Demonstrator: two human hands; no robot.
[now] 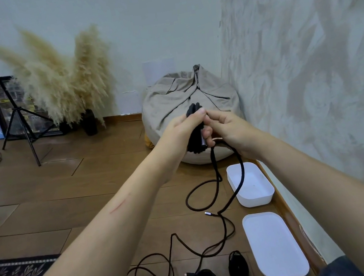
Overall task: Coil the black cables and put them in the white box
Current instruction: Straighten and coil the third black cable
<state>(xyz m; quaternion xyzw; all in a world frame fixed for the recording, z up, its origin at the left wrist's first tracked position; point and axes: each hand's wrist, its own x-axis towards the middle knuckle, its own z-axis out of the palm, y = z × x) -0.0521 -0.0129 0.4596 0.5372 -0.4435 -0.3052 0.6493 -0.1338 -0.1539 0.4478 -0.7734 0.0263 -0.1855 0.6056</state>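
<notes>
White box (pixel 257 200) open, lid (pixel 274 245) beside, coil (pixel 195 144) held

Both bare forearms stretch forward and converge, hands held up together. The left hand (pixel 186 126) curls round a coiled black cable (pixel 195 145), thumb laid on top. The right hand (pixel 227 128) pinches the same coil from the other side (its fingertips meet the left thumb).

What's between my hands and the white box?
A loose length of black cable hangs from the coiled bundle that the left hand and right hand grip, and passes over the white box down to the floor; the head view shows it.
</notes>
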